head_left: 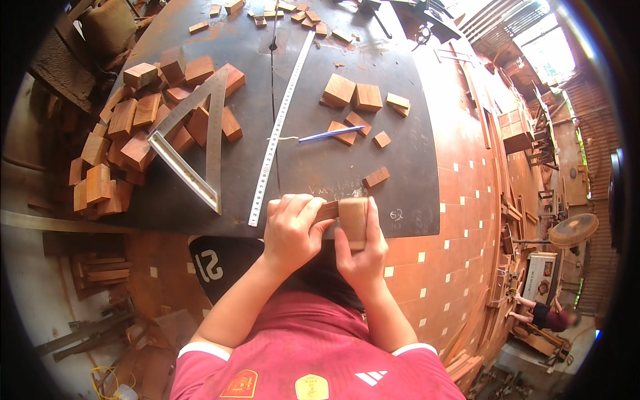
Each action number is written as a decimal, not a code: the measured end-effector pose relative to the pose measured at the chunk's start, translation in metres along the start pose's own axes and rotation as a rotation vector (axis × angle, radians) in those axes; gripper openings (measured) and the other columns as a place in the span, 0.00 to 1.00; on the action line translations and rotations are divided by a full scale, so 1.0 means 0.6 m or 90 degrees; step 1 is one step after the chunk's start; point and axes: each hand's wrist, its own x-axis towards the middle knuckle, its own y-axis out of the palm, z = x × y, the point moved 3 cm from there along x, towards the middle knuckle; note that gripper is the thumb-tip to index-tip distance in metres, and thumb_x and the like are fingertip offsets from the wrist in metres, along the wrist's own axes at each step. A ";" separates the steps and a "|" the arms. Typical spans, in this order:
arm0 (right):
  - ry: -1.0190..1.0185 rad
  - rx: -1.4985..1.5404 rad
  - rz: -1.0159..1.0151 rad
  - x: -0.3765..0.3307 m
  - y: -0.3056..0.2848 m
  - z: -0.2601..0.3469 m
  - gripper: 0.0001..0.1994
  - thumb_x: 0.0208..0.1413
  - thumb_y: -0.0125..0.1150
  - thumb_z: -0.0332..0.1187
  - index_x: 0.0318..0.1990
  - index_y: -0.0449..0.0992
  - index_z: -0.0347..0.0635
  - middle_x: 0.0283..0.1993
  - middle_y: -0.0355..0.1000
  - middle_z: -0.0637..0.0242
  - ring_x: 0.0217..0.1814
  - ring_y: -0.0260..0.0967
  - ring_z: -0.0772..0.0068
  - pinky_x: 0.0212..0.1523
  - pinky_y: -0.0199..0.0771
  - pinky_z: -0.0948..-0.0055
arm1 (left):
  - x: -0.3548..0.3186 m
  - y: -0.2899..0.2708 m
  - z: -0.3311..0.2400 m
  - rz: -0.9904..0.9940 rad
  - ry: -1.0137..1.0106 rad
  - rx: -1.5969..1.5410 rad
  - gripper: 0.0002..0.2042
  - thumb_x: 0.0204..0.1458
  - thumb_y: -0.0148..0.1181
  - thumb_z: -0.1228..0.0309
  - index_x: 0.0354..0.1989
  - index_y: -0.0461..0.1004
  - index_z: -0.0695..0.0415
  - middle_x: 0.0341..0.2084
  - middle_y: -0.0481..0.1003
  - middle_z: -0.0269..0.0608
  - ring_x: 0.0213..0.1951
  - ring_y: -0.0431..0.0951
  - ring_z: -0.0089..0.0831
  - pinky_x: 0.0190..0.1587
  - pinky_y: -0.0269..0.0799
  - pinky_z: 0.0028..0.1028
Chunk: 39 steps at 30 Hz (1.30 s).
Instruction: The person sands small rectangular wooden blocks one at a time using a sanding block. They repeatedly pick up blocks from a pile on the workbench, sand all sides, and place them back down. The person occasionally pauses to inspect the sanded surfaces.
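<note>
At the table's near edge my right hand (365, 250) is closed round a light brown wooden block (353, 220), thumb on one side and fingers on the other. My left hand (293, 227) pinches a dark brown strip (327, 212), which looks like wood. Its far end meets the left side of the block; whether the two are joined I cannot tell. Beyond my hands lies a small reddish block (376, 177). A white steel ruler (283, 123) lies to the left of my hands, and a blue pen (331, 134) rests across small wood pieces farther away.
A large pile of wooden blocks (121, 119) covers the table's left side, with a triangular set square (212, 147) leaning on it. More blocks (339, 90) stand at middle right. Offcuts (307, 17) lie along the far side. A person (552, 319) is off to the right.
</note>
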 end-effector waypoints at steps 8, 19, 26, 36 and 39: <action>-0.017 -0.022 -0.003 0.020 0.004 -0.002 0.41 0.57 0.74 0.28 0.76 0.60 0.27 0.52 0.77 0.38 0.47 0.81 0.40 0.48 0.83 0.54 | 0.000 0.003 0.002 -0.007 -0.001 -0.006 0.20 0.43 0.79 0.68 0.46 0.83 0.56 0.41 0.81 0.37 0.45 0.80 0.40 0.49 0.68 0.39; -0.025 -0.036 0.004 0.027 0.004 0.003 0.41 0.57 0.74 0.28 0.76 0.60 0.27 0.50 0.77 0.39 0.47 0.80 0.41 0.48 0.83 0.55 | 0.000 0.003 0.000 -0.007 0.004 0.005 0.20 0.44 0.79 0.68 0.47 0.83 0.56 0.41 0.81 0.38 0.45 0.80 0.40 0.49 0.69 0.39; -0.022 -0.002 0.024 -0.003 -0.013 -0.002 0.42 0.57 0.74 0.28 0.76 0.59 0.26 0.52 0.76 0.38 0.49 0.80 0.39 0.49 0.82 0.55 | 0.002 0.003 0.000 0.008 -0.002 -0.002 0.20 0.44 0.79 0.69 0.46 0.83 0.56 0.41 0.81 0.38 0.45 0.80 0.40 0.49 0.69 0.39; -0.030 -0.001 0.031 -0.010 -0.013 -0.001 0.41 0.58 0.74 0.29 0.76 0.59 0.26 0.53 0.76 0.37 0.48 0.80 0.37 0.48 0.82 0.54 | 0.004 0.001 -0.003 0.010 0.001 -0.006 0.19 0.45 0.78 0.68 0.46 0.83 0.56 0.41 0.81 0.38 0.45 0.80 0.40 0.49 0.69 0.39; -0.034 -0.019 0.033 0.024 -0.002 0.005 0.41 0.59 0.74 0.30 0.76 0.59 0.27 0.52 0.76 0.37 0.48 0.79 0.36 0.48 0.82 0.53 | 0.001 0.003 0.001 -0.001 0.003 -0.004 0.19 0.45 0.78 0.68 0.46 0.84 0.55 0.41 0.81 0.38 0.45 0.80 0.40 0.49 0.69 0.39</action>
